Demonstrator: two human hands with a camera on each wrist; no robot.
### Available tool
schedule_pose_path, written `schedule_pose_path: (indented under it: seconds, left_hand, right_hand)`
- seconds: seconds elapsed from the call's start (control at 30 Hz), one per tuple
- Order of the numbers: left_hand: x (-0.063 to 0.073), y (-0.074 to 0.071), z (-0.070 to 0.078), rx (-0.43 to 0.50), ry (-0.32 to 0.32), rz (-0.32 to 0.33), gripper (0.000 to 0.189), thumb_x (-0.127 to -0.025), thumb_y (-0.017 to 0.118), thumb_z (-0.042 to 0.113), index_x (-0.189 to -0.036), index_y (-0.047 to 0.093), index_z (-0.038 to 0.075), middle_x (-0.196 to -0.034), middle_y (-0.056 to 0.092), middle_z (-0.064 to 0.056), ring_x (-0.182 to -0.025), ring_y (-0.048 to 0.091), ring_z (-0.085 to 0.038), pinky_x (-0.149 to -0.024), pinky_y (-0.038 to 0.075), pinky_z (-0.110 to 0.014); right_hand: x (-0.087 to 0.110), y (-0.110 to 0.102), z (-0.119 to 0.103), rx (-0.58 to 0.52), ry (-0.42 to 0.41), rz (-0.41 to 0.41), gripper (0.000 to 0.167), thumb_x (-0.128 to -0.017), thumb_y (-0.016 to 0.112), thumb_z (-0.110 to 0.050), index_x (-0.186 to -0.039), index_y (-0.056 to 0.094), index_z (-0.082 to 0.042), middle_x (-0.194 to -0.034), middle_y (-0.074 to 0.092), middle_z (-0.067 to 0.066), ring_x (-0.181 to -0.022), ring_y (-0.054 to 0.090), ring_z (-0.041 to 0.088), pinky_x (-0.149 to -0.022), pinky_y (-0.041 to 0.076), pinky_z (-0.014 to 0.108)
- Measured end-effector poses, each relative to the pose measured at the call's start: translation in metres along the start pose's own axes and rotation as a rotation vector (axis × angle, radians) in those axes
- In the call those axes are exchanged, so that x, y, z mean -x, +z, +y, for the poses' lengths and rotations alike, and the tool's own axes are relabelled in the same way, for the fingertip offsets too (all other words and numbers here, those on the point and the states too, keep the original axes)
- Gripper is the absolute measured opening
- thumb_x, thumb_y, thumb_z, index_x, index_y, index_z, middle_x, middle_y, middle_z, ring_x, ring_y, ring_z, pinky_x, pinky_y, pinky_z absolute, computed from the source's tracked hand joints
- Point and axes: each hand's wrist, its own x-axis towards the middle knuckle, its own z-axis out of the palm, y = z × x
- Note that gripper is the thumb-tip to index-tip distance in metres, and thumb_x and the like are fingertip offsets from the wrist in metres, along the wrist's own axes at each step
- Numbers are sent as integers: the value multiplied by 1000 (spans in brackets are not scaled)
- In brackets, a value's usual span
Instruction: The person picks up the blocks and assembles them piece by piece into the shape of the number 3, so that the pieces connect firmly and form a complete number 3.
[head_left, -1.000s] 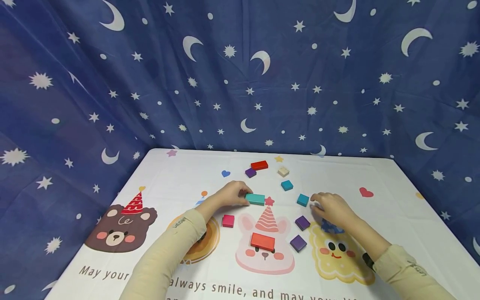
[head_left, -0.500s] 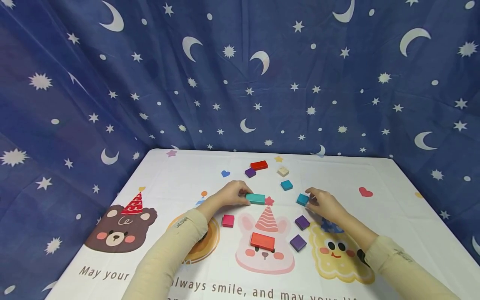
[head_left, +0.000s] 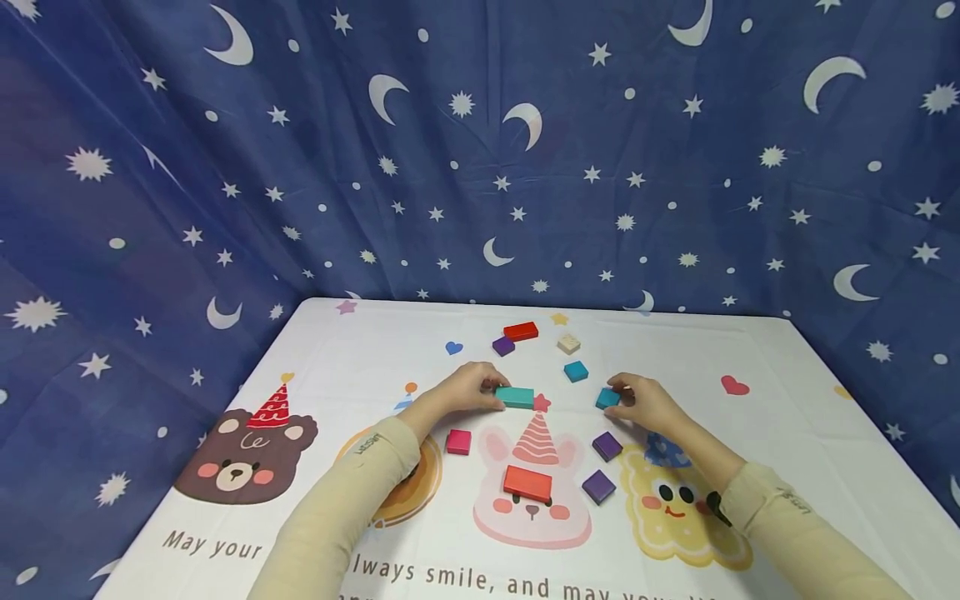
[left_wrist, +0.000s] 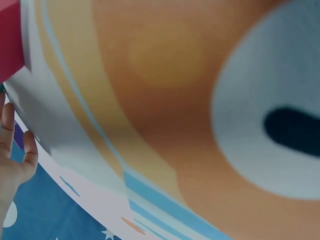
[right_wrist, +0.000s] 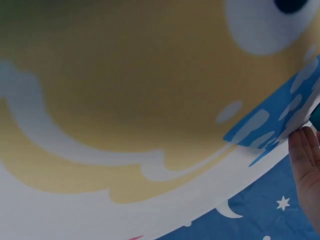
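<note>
Two pinches on the white tabletop (head_left: 675, 343)
The left hand (head_left: 467, 388) pinches the teal block (head_left: 517, 397) beside a printed star (head_left: 542, 403); farther right, the right hand (head_left: 647, 402) pinches the nearer blue block (head_left: 607, 398).

1 teal block (head_left: 515, 397), oblong, lying flat, long side running left to right, pinched at left end. 1 blue block (head_left: 607, 398), squarish, shorter, apart to the right, pinched.

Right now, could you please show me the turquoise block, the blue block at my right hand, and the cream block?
Turquoise block (head_left: 515, 395): head view, on its top face.
Blue block (head_left: 607, 397): head view, on its top face.
Cream block (head_left: 568, 342): head view, on its top face.
</note>
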Motion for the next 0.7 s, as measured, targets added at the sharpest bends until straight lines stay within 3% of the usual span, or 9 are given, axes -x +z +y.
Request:
schedule_pose_path:
  seconds: [0.37,0.7]
  left_hand:
    - [-5,2,2,-24,-52,-35,31,-79,76,20,-108,70,9,-92,63,-4,-81,47,-12,-77,41,-23]
    - [-3,0,1,-26,-14,-24,34,-79,76,20,-110,68,7,-94,64,-7,-82,49,-14,-76,41,-23]
  right_hand:
    - [2,1,-3,8,53,7,30,-77,75,-8,-100,60,6,-97,64,19,-96,62,38,-86,51,46]
    - [0,3,-5,20,61,37,28,-78,73,-6,-99,61,7,-96,65,20,-92,63,36,-83,53,45]
